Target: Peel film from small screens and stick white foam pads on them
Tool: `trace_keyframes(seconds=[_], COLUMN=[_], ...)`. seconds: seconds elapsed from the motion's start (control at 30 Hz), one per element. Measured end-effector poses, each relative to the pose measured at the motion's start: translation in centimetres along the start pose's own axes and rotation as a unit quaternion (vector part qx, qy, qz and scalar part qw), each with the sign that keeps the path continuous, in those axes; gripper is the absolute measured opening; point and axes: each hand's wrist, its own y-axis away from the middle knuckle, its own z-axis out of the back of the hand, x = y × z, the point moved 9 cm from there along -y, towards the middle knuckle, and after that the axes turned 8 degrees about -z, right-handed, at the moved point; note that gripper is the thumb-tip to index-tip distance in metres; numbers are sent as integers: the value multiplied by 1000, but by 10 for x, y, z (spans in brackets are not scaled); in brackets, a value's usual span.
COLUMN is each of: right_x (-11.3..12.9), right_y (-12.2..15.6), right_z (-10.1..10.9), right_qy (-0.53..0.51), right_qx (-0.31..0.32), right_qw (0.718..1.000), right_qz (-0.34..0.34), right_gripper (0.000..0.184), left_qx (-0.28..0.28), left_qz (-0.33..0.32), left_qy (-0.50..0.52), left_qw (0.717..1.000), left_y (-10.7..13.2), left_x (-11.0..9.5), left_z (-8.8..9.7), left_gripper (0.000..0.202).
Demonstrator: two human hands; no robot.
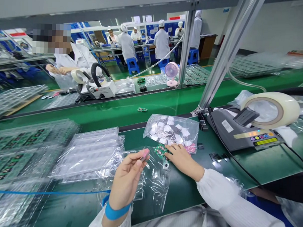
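Note:
My left hand (127,177) is raised over the bench, its fingers pinched on a small pink piece (144,155); a blue wrist strap (114,211) circles the wrist. My right hand (181,158) lies flat on the green mat, fingertips touching a small green circuit board (161,151). Just beyond it sits a clear bag (172,129) holding several small white squares, with a few pink bits (190,148) at its near edge. Loose clear film (156,180) lies under both hands.
Stacked clear trays (90,152) and trays of green boards (13,155) fill the left. A tape dispenser (242,128) with a large tape roll (272,109) stands right. A conveyor belt (131,108) runs behind; a pink fan (171,73) and other workers are beyond.

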Motion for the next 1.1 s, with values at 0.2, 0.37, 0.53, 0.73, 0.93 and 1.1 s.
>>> trace_keyframes(seconds=[0.2,0.37,0.53,0.73,0.93,1.1], right_x=[-2,-26,-65,-17,7,1], right_y=[15,32,63,89,88,88], right_z=[1,12,77,166,176,176], right_qy=[-19,-57,-111,-245,-265,-300], right_qx=[-10,-54,-161,-229,-224,-209], right_qw=[1000,995,965,940,938,931], right_qz=[0,-55,-173,-64,6,-9], right_gripper=[15,6,19,18,16,15], left_qx=[-6,-25,17,175,226,222], left_qz=[-26,-39,-98,-135,-238,-312], left_qy=[-16,2,-61,-113,-170,-251], left_qw=[1000,999,993,969,929,889], left_y=[-1,2,10,36,47,53], left_x=[0,-3,-8,-2,-21,-31], left_z=[0,-6,-29,-79,-101,-108], left_gripper=[25,54,61,66,81,80])
